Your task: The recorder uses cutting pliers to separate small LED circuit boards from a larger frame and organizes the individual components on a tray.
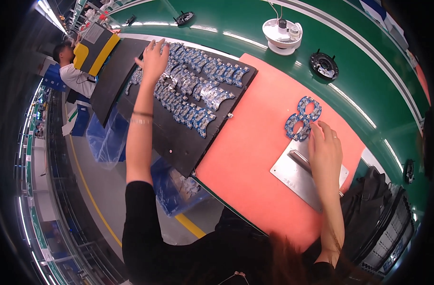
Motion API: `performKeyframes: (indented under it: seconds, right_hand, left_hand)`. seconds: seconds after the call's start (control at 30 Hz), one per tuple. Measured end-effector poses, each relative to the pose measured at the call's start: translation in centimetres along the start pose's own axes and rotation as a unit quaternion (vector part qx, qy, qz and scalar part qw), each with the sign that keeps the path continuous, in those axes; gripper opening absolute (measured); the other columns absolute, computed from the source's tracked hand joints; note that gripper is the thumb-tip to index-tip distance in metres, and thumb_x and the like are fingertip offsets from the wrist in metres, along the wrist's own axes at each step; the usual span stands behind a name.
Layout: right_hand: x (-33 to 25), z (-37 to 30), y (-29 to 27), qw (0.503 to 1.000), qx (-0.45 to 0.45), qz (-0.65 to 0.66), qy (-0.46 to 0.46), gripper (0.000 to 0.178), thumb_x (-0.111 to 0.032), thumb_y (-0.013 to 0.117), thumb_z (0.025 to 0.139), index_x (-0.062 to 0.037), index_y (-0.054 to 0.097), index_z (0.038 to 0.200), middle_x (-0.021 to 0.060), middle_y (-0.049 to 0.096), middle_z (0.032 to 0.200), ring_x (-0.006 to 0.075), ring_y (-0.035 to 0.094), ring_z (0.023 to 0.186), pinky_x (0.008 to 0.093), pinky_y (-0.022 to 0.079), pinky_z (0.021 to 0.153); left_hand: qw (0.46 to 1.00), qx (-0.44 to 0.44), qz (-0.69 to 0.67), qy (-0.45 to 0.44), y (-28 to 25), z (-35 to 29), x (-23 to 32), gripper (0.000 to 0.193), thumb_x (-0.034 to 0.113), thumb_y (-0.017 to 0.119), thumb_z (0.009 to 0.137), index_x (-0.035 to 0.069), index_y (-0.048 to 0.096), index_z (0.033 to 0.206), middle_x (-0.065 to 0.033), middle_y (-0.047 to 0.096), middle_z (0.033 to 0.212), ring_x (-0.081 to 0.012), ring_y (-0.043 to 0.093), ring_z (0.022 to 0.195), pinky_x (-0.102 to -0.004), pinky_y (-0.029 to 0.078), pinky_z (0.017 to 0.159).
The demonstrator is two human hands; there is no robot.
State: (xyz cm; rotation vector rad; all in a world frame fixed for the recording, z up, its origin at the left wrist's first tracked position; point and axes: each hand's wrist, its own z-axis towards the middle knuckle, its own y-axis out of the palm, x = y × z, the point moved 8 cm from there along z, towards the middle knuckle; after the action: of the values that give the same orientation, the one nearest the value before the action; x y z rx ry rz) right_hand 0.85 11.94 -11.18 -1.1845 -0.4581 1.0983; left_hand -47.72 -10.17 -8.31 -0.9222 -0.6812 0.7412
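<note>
My left hand reaches over the far end of a black board, its fingers spread and the thumb apart. Rows of blue curved circuit boards lie on that black board, and my fingers are above or at the far left ones; contact is unclear. My right hand is open over a silver metal plate with a raised metal bar. Its fingertips are beside a pair of ring-shaped blue circuit boards, which form a figure eight and overlap the plate's far edge.
A pink mat covers the bench here. Beyond it, a green belt carries black round housings and a white round device. Black trays stand at right. Blue bins sit below left; another person works far left.
</note>
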Motion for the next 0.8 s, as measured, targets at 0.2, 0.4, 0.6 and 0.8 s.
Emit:
performKeyframes:
  seconds: [0.2,0.4,0.6,0.8]
  right_hand:
    - [0.1,-0.4,0.2,0.997,0.007,0.077,0.005,0.024,-0.007,0.065,0.085,0.0017,0.066,0.108,0.0155,0.064,0.115,0.0313,0.062,0.099,0.0419,0.05,0.084]
    - [0.2,-0.4,0.0,0.995,-0.001,0.102,0.023,0.022,-0.007,0.066,0.084,0.0009,0.065,0.105,0.0143,0.064,0.112,0.0296,0.061,0.095,0.0415,0.05,0.081]
    - [0.2,-0.3,0.2,0.994,-0.02,0.107,0.021,0.025,-0.008,0.066,0.085,0.0011,0.064,0.108,0.0167,0.062,0.116,0.0315,0.06,0.099,0.0425,0.049,0.083]
    - [1.0,-0.3,0.1,0.996,-0.014,0.075,0.054,0.031,-0.015,0.068,0.086,-0.0006,0.064,0.113,0.018,0.06,0.119,0.0322,0.06,0.101,0.042,0.049,0.083]
  left_hand:
    - [0.987,-0.141,0.077,0.015,8.6,8.9,-2.4,0.05,0.052,0.04,0.101,0.025,0.057,0.138,-0.012,0.047,0.15,-0.034,0.042,0.14,-0.0779,0.014,0.108]
    - [0.953,-0.274,0.127,-0.025,15.3,9.8,-3.9,0.064,0.058,0.029,0.101,0.013,0.059,0.136,-0.0177,0.054,0.143,-0.0405,0.046,0.135,-0.0726,0.014,0.112]
    - [0.966,-0.211,0.147,0.016,14.0,8.2,-2.8,0.07,0.063,0.031,0.1,0.008,0.069,0.12,-0.0227,0.064,0.127,-0.0413,0.053,0.127,-0.0702,0.013,0.113]
    - [0.958,-0.237,0.164,-0.001,13.5,8.4,-2.8,0.065,0.057,0.03,0.101,0.009,0.068,0.123,-0.0173,0.064,0.129,-0.0388,0.054,0.127,-0.0702,0.014,0.113]
